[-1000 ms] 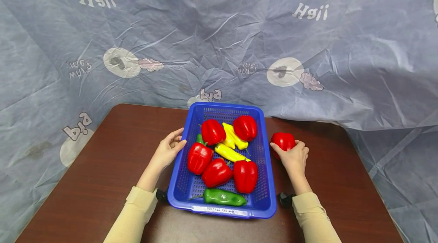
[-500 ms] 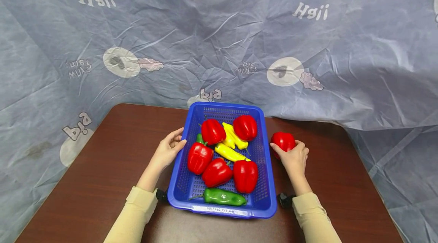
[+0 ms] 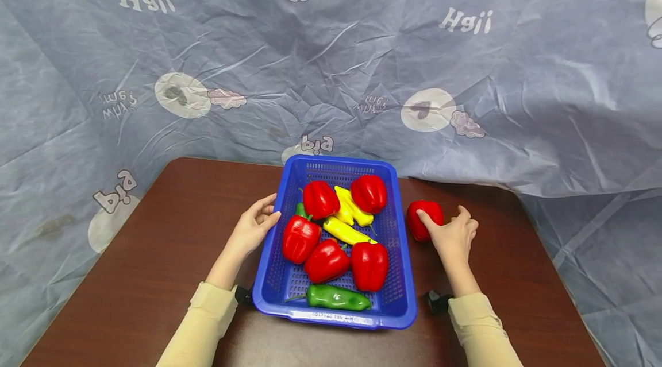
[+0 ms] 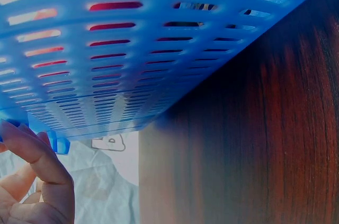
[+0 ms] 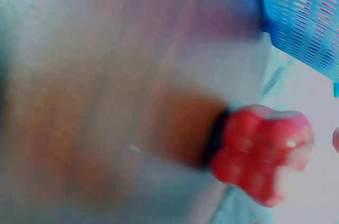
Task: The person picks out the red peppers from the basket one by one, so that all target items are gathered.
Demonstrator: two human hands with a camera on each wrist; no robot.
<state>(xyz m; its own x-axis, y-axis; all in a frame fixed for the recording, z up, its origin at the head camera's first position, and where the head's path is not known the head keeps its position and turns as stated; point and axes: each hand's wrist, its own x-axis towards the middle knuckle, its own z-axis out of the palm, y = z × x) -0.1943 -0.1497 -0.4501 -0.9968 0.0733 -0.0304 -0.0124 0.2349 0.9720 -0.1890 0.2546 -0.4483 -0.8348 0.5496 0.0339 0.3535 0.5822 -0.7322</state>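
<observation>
A blue plastic basket (image 3: 408,275) stands mid-table, holding several red bell peppers (image 3: 369,266). My left hand (image 3: 250,228) grips the basket's left rim, thumb and fingers at the edge; in the left wrist view its bent fingers (image 4: 45,163) are up at the rim beside the slotted wall (image 4: 122,83). Just right of the basket, a single red bell pepper (image 3: 416,228) sits on the table. My right hand (image 3: 455,235) is spread around its near right side, thumb overlapping the pepper and fingers apart from it. The right wrist view shows this bell pepper (image 5: 254,150), with fingertips at the picture's edge.
Also in the basket are yellow peppers (image 3: 345,231), a long green pepper (image 3: 338,298) near the front, and a bit of green (image 3: 301,210) at the left. Behind the dark wooden table (image 3: 155,229) hangs a grey-blue printed cloth (image 3: 289,57).
My right hand has loosened from the red bell pepper and shifted right, its fingers spreading away. The pepper stays beside the basket. My left hand has kept its place on the rim.
</observation>
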